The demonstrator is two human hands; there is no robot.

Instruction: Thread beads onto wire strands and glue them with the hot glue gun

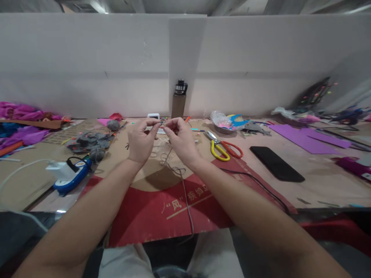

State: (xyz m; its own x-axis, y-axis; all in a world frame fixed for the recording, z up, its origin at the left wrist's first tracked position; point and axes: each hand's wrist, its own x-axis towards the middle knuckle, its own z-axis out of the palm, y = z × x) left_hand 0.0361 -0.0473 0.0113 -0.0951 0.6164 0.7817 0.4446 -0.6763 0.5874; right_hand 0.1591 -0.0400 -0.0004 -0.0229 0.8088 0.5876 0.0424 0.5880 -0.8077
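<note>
Evidently both forearms reach inward from the bottom corners of the frame, converging on the middle, where the two hands are raised just above the work surface with their fingertips nearly meeting. The left hand [142, 139] is bent in at the wrist, its back toward the camera, with thumb and forefinger closed in a pinch; whatever sits between them is too small to identify. The right hand [182, 139] mirrors it, fingers curled and thumb drawn against the forefinger. It seems to grip the upper part of a thin, greyish, flexible cord [185, 195], though the fingers hide the exact spot.

Below that hand, the cord drops into loose loops at the centre of the frame, then runs downward across a red-and-tan cardboard sheet [139, 216] printed with pale characters, toward its lower edge.

Right of the right hand lies a pair of metal scissors with one yellow and one orange handle [216, 141], and farther right, a flat black rectangular phone [275, 163]. Beyond the hands, at upper centre, a brownish cylindrical bottle with a black cap [179, 106] stands upright. Left of the left hand are a round ball of grey yarn [97, 153] and, lower down, a blue-and-white power strip [72, 184].
</note>
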